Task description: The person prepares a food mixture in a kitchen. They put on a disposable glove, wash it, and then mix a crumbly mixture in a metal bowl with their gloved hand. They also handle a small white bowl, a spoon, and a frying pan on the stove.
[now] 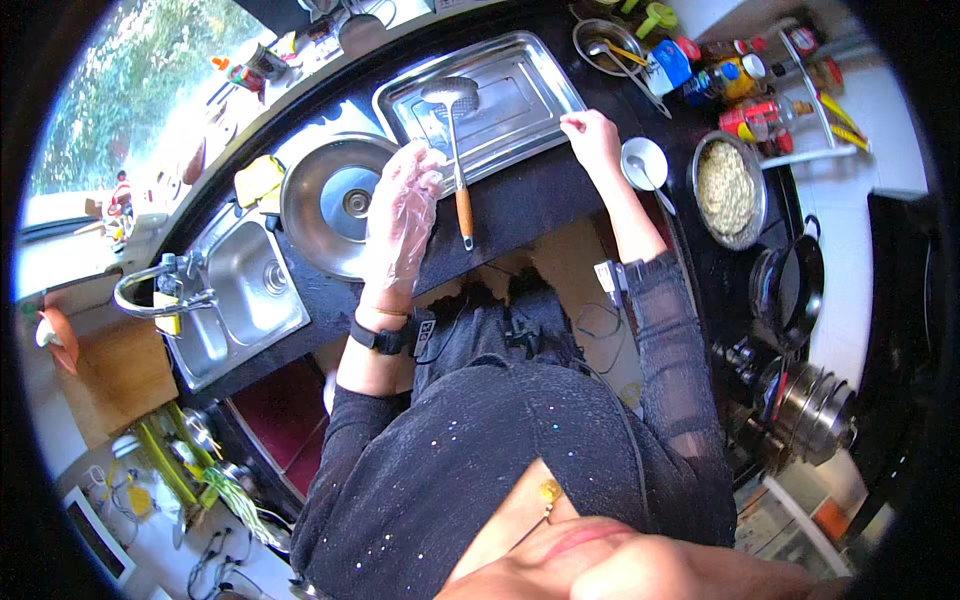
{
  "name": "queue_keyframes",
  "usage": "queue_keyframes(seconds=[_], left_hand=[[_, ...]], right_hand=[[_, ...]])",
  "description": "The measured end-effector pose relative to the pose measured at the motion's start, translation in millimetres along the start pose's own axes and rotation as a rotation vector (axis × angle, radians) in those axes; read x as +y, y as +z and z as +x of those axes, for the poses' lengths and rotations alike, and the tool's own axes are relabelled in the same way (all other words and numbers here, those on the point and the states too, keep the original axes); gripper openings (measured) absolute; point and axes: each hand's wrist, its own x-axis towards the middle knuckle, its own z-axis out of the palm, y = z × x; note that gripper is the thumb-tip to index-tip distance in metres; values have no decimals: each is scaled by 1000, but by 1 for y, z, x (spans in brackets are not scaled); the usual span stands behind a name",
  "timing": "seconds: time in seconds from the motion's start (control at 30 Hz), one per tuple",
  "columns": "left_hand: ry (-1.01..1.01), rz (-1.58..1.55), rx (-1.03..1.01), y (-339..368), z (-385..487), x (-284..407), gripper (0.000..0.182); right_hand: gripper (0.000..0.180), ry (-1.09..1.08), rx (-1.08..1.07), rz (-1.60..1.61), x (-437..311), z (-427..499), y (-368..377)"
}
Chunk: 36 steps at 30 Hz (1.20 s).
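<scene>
A rectangular stainless steel tray (510, 97) lies on the dark counter before me. My right hand (595, 139), bare, pinches the tray's near right corner. My left hand (409, 184), in a see-through disposable glove, is at the near left corner, its fingers bent; whether they grip the rim is hidden. A perforated skimmer (451, 97) rests across the tray, its wooden handle (464, 214) jutting over the near rim towards me. Left of the tray, partly behind the gloved hand, is a wide steel basin (315, 195) that looks empty.
A sink (244, 277) with a faucet (142, 289) is at left, beside a yellow cloth (260, 182). To the right are a white bowl with a spoon (643, 161), a bowl of pale shredded food (726, 187), several bottles (739, 75) and a black pan (795, 292).
</scene>
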Motion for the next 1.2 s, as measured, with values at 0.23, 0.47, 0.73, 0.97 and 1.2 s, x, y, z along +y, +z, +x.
queue_keyframes(seconds=[0.23, 0.47, 0.73, 0.97, 1.2], left_hand=[[-82, -572, 201, 0, 7, 0, 34], [-37, -535, 402, 5, 16, -4, 32], [16, -555, 434, -2, 23, -12, 33], [30, -623, 428, -7, 33, -18, 30], [103, -578, 359, -7, 25, -18, 41]], right_hand=[[21, 47, -140, -198, 6, 118, 61], [19, -99, -128, -282, 17, 180, 111], [16, -12, -268, -405, 20, 206, 129], [16, -23, -279, -459, 25, 209, 142], [30, -78, -337, -386, 23, 202, 130]])
